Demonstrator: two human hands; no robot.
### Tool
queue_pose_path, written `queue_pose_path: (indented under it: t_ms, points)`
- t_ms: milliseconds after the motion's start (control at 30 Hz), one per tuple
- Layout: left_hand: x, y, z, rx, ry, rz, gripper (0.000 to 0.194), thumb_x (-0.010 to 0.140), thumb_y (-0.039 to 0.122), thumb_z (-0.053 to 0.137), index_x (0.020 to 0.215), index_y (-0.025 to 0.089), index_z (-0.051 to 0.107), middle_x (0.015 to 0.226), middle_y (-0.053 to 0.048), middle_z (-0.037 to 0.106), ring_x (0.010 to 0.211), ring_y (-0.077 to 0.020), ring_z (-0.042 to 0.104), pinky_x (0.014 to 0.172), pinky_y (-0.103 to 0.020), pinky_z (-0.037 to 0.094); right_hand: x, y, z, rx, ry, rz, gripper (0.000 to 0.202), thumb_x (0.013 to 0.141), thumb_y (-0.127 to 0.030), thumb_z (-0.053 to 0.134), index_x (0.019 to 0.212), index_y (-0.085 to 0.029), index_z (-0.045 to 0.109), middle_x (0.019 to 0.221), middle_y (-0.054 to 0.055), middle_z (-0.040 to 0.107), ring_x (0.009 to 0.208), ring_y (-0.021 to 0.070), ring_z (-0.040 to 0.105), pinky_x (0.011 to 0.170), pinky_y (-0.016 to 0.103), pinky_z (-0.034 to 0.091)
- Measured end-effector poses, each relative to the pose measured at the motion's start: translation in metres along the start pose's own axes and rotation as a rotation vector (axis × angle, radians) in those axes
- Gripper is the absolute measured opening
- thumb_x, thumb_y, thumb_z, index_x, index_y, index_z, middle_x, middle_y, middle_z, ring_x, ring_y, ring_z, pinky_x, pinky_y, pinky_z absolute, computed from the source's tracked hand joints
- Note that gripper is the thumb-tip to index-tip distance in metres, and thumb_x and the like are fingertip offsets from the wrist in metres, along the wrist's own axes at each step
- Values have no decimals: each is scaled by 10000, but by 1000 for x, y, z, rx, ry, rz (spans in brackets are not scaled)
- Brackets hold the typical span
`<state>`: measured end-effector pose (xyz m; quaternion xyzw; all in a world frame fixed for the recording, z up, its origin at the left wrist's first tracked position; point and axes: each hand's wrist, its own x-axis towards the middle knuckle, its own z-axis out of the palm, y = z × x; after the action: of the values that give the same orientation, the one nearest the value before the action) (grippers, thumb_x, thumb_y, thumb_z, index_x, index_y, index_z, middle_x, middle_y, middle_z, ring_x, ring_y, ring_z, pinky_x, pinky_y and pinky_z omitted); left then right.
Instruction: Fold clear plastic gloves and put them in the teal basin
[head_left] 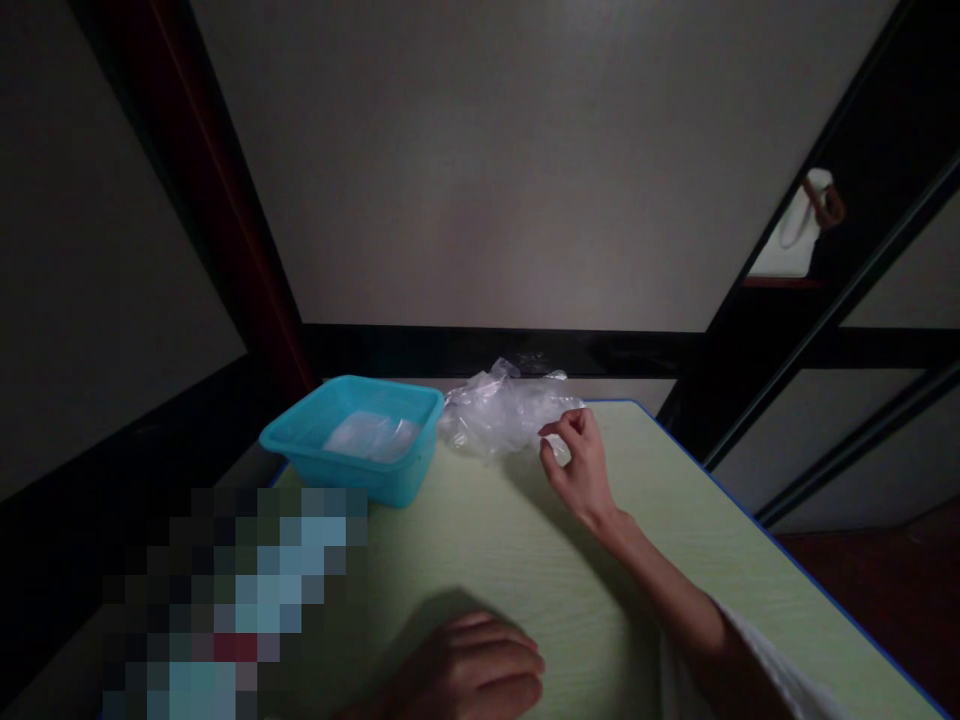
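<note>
In the head view, the basin [405, 475] stands at the table's far left corner, with some whitish, see-through plastic [373, 436] lying inside it. Just right of the basin, the crumpled clear film [487, 410] lies in a loose heap along the far edge of the table [480, 540]. The right hand [576, 462] is at the near right side of that heap, toward the far right corner; its thumb and index finger curve round toward each other, tips close with a narrow gap between them, the other fingers bent. The left hand [487, 668] is low in the view, toward the table's near edge, its fingers curled and pressed together side by side; whether anything is under them, I cannot tell. A pixelated patch hides the table's left edge. Beyond the right edge, a white item [791, 240] sits in a dark recess.
</note>
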<state>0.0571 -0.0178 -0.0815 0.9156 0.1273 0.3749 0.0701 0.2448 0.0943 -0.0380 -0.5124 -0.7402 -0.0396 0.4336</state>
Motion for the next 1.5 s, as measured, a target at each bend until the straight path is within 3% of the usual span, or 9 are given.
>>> queue_pose_path:
  t_ms: [333, 467, 700, 900, 1100, 1200, 1300, 1400, 1500]
  points:
    - [4, 2, -4, -2, 19, 7, 250, 906, 122, 388, 790, 138, 609, 794, -20, 701, 791, -120, 641, 702, -227, 465, -11, -17, 11, -67, -436, -254, 142, 686, -113, 529, 746, -161, 649, 1322, 116, 483, 1191, 300, 397, 961, 473, 328]
    - [4, -1, -3, 19, 64, 76, 318, 935, 156, 323, 779, 143, 600, 777, -7, 696, 764, -109, 639, 683, -214, 455, -14, -16, 16, -76, -475, -213, 367, 682, -77, 486, 1009, -139, 641, 1317, 120, 504, 1257, 318, 341, 1041, 561, 198]
    - [2, 4, -8, 28, -78, -6, 164, 849, 79, 444, 835, 162, 586, 841, 6, 700, 838, -110, 633, 742, -212, 453, -5, -15, 16, -15, -335, -101, 624, 758, -151, 443, 1363, -59, 322, 1442, 155, 319, 1284, 268, 306, 1044, 469, 288]
    - [2, 9, -12, -29, -139, -89, 195, 798, 29, 447, 845, 158, 585, 869, -14, 694, 885, -117, 620, 809, -218, 441, 1, -8, 16, 143, 7, -131, 687, 784, -195, 451, 1422, -222, 199, 1487, 90, 234, 1334, 274, 242, 1031, 538, 269]
    - [3, 9, -13, -154, -104, -132, 256, 763, 13, 426, 866, 142, 622, 879, -60, 697, 876, -154, 628, 811, -248, 452, 6, -16, 3, 212, 124, -181, 703, 842, -194, 414, 1439, -321, 64, 1524, 27, 90, 1354, 260, 218, 964, 505, 387]
    - [4, 12, -16, -246, -74, -251, 313, 765, 3, 413, 895, 155, 654, 900, -68, 706, 877, -156, 635, 816, -250, 468, 3, -24, -3, 223, 132, -236, 681, 860, -164, 389, 1435, -337, 68, 1524, 18, 92, 1355, 251, 216, 950, 479, 407]
    - [5, 13, -19, -368, -1, -540, 304, 764, 52, 467, 951, 169, 675, 970, -79, 702, 918, -175, 635, 830, -264, 481, -11, -31, -9, 190, 55, -312, 664, 867, -126, 377, 1440, -296, 88, 1517, 45, 139, 1357, 236, 208, 984, 461, 368]
    - [7, 6, -20, -589, 176, -915, 279, 743, 154, 538, 988, 166, 672, 1043, -98, 684, 973, -221, 622, 856, -318, 479, -33, -37, -17, 87, -120, -393, 618, 865, -109, 385, 1433, -188, 153, 1479, 110, 255, 1289, 242, 320, 964, 434, 370]
    - [7, -7, -20, -959, 367, -1133, 271, 714, 288, 618, 937, 145, 673, 1058, -116, 679, 981, -259, 624, 876, -366, 468, -55, -41, -27, -20, -287, -426, 482, 859, -108, 395, 1340, -93, 352, 1421, 136, 370, 1089, 248, 462, 862, 406, 410]
